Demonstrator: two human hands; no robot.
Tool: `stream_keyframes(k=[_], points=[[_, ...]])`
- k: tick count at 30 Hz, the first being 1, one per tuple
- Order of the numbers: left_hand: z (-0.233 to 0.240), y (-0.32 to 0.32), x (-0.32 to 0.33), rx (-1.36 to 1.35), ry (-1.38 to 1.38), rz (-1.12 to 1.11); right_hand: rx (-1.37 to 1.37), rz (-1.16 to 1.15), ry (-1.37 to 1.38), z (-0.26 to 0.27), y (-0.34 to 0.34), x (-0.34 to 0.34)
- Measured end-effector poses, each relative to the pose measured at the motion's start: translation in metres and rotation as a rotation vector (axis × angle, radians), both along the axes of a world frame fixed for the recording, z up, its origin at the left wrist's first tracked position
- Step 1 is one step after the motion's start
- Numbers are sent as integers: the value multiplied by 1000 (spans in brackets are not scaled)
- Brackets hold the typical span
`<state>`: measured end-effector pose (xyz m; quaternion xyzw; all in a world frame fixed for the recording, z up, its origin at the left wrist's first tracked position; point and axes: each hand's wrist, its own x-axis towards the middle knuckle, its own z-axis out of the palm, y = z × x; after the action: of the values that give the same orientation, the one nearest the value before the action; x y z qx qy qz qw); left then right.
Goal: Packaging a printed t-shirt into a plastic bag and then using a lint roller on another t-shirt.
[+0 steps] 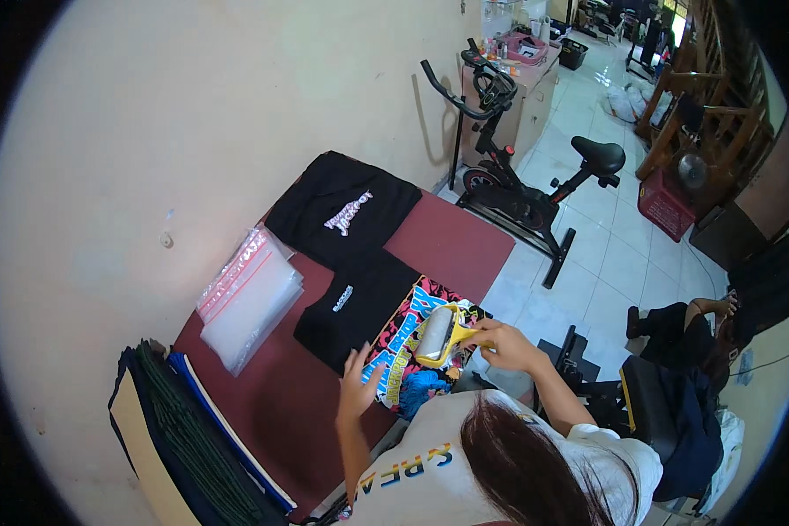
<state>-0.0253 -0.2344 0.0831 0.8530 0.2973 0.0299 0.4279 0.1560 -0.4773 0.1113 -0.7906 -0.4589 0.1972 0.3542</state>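
Note:
My right hand grips the yellow handle of a lint roller. Its white cylinder lies over a printed garment panel in pink, black and blue with large lettering. My left hand rests at the panel's left edge, fingers slightly apart, with nothing seen in it. The panel adjoins a black shirt that bears a small white print near its neckline. Beyond that is a folded black garment with a pink and white print. All of these lie on a dark red tabletop.
Clear plastic zip bags are stacked by the wall. An upright organizer of dark green files stands at the table's near left. Past the far edge is an exercise bike. A seated person is at the right, near a black chair.

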Motion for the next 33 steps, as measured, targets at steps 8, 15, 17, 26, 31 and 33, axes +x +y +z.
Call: stream_keyframes(k=[8, 15, 17, 26, 31, 33], points=[[-86, -24, 19, 530, 173, 310, 8, -149, 8, -67, 53, -60], [-85, -27, 22, 548, 115, 335, 84, -53, -102, -77, 177, -15], [-83, -26, 21, 545, 103, 344, 72, 7, -82, -74, 198, -16], [-83, -24, 17, 509, 48, 346, 231, 136, 48, -86, 67, -11], [-79, -27, 18, 483, 53, 341, -62, -51, 116, -47, -27, -48], [-80, -28, 17, 483, 64, 331, -113, -132, 167, -49, -34, -55]])
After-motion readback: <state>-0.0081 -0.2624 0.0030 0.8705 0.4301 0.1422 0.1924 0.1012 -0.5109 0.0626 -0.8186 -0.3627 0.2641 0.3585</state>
